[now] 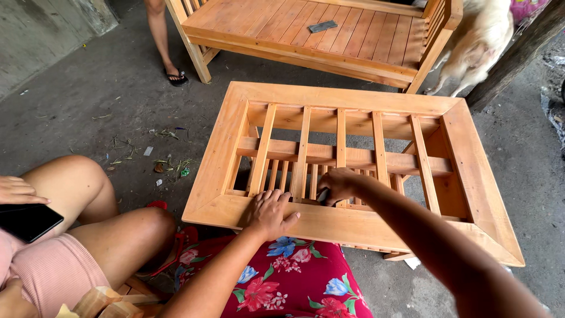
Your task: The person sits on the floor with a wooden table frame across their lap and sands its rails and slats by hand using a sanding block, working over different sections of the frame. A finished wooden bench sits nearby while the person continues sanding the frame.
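Note:
A light wooden table frame (471, 171) with upright slats across its open top stands on the concrete floor in front of me. My left hand (269, 213) lies flat on the frame's near rail, fingers spread. My right hand (337, 185) is closed around a small dark object, pressed against a slat just inside the near rail; the object is mostly hidden by my fingers. My lap, in red floral cloth (282, 282), is right under the frame's near edge.
A wooden slatted bench (306, 35) with a small grey block (322, 26) on its seat stands behind. A white dog (479, 44) is at the back right. Another person sits at my left holding a dark phone (26, 221); someone's sandalled foot (175, 75) stands by the bench.

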